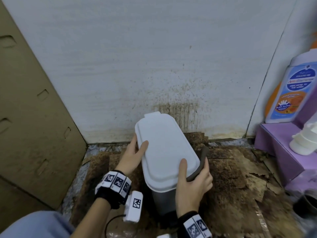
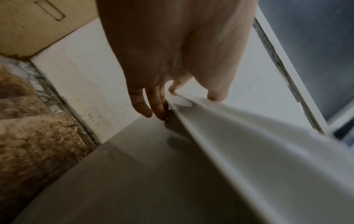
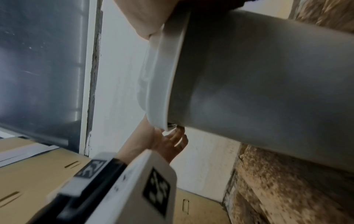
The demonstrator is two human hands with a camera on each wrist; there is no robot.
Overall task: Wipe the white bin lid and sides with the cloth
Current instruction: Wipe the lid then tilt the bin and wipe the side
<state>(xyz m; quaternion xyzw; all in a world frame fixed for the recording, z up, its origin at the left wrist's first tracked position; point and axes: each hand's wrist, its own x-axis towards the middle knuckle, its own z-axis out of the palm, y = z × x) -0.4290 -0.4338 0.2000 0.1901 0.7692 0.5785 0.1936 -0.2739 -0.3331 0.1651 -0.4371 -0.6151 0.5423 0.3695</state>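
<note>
Small white plastic bin [image 1: 167, 191] with a flat, rounded-oblong white lid [image 1: 165, 148], centre of the head view, standing on stained brown cardboard on the floor [image 1: 228, 177], close to a spattered white wall [image 1: 154, 57].

Left hand [image 1: 133, 155]: thumb lies on the lid's left edge; in the left wrist view the fingers [image 2: 141, 104] point down beside the rim, nearly straight and close together, touching rather than clamping.

Right hand [image 1: 193, 182]: thumb on the lid's near right corner, fingers curled round a dark grey-brown cloth [image 1: 199, 166] pressed to the bin's right side. Fingertips hidden behind the cloth.

Handling, judged: hollow thin plastic, likely light and stiff, smooth, so apt to slide or tip under a sideways wipe. Best hold is at the lid rim with the free hand, as now. Cloth is soft and conforms to the side.

Orientation: bin upright. Lid's long axis runs from lower right of the frame to upper left, hinge tab [image 1: 152, 115] at the far end toward the wall.
</note>
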